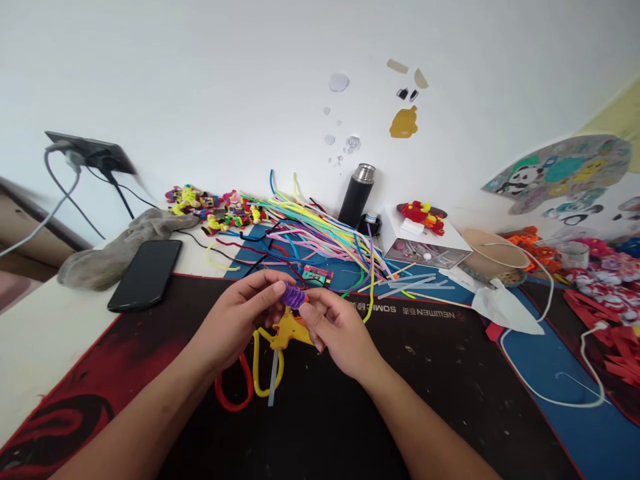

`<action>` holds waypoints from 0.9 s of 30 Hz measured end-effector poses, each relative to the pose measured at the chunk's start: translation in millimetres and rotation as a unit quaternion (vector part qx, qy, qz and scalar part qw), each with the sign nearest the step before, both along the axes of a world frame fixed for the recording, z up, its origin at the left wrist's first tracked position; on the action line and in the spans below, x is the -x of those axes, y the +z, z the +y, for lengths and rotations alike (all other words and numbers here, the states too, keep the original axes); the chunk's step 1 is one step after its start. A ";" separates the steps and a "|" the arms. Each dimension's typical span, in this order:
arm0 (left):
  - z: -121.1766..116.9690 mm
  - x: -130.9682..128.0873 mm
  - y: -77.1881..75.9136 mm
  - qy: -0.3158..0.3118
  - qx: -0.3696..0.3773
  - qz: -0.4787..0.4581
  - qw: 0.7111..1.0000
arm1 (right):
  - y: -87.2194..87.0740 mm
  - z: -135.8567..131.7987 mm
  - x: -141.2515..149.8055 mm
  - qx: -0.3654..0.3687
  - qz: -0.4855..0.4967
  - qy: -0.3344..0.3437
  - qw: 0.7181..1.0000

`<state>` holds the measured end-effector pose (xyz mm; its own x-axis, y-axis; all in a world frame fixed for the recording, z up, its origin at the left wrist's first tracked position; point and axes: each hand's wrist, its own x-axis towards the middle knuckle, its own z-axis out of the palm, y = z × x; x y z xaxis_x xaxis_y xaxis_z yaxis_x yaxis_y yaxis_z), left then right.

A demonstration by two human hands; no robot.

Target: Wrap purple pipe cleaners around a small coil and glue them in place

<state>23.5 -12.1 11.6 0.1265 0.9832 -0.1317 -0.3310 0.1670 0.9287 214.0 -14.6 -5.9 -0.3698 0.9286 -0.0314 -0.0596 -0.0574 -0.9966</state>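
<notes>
A small coil of purple pipe cleaner (294, 296) is held up between both hands, with a bit of orange at its right end. My left hand (260, 303) pinches its left side between thumb and fingers. At the right end, my right hand (337, 323) has its thumb and fingertips closed on the same piece. Beneath the hands lies a yellow glue gun (287, 331), partly covered by them, with a clear glue stick (273, 379) poking out toward me. Beside it on the dark mat are a red loop (235, 407) and a yellow loop (257, 367), which look like handles.
Behind the hands spreads a heap of colourful pipe cleaners (320, 230). A black thermos (357, 197) and a white drawer box (425, 243) stand by the wall. A phone (145, 275) lies left; crumpled tissue (505, 310) and a white cable (550, 400) lie right.
</notes>
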 end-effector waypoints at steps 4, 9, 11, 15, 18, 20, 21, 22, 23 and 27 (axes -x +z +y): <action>-2.7 -2.2 2.1 -0.024 0.011 -0.037 0.999 | 2.5 1.3 -0.5 0.004 0.019 0.013 1.000; -3.3 -2.4 2.7 -0.053 0.036 -0.097 0.993 | 3.4 2.5 -1.3 0.019 0.041 0.010 0.999; -2.7 -1.4 2.8 -0.069 0.048 -0.118 0.989 | 3.1 2.6 -1.6 0.021 0.046 0.013 0.999; -1.6 0.6 1.2 -0.091 0.064 -0.147 0.983 | 3.2 3.4 -1.9 0.025 0.061 0.021 0.998; -1.1 0.9 -2.4 -0.101 0.076 -0.163 0.979 | 1.5 4.8 -1.8 0.029 0.073 0.023 0.997; -0.9 0.1 -4.8 -0.099 0.083 -0.171 0.977 | -1.2 5.7 -1.5 0.032 0.077 0.019 0.996; -0.8 -0.6 -5.8 -0.095 0.086 -0.174 0.976 | -2.8 6.0 -1.3 0.034 0.077 0.015 0.996; -0.7 -1.5 -6.4 -0.088 0.089 -0.176 0.976 | -4.2 6.1 -0.9 0.036 0.077 0.010 0.996; -0.6 -2.3 -6.8 -0.081 0.090 -0.176 0.977 | -5.3 5.9 -0.6 0.040 0.077 0.006 0.996; -1.2 -4.1 -5.8 -0.065 0.069 -0.160 0.983 | -5.2 3.9 0.7 0.057 0.093 0.001 0.994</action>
